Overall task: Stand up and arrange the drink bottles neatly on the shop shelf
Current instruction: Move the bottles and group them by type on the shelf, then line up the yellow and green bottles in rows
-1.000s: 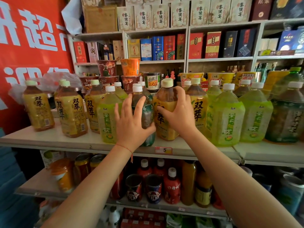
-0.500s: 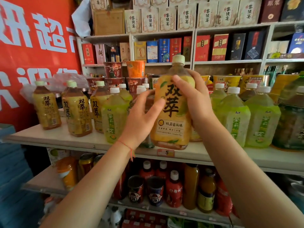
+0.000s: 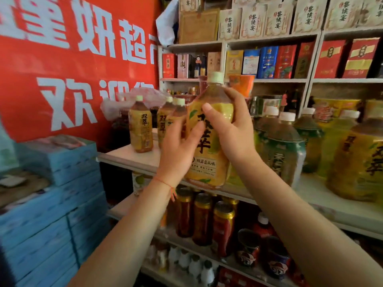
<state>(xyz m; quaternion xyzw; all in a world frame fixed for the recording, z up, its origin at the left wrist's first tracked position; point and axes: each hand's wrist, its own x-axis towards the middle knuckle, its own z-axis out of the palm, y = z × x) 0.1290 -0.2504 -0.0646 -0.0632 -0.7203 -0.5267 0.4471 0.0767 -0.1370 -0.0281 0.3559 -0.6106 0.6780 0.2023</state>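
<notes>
I see the right hand (image 3: pixel 232 129) w/ fingers curled tight round the yellow bottle (image 3: pixel 209 141), held up above the shelf's (image 3: pixel 132 156) front edge. Left hand (image 3: pixel 178 152) fingers lie straight, apart, flat on its side.

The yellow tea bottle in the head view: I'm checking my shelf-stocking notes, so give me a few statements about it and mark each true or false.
1. The right hand grips the yellow tea bottle. True.
2. The bottle stands on the shelf. False: it is held up in the air in front of the shelf.
3. The left hand touches the bottle's side. True.
4. The bottle's cap is missing. False: a pale cap is on.
5. Similar yellow bottles stand at the left of the shelf. True.
6. The banner behind is blue. False: it is red with white characters.
</notes>
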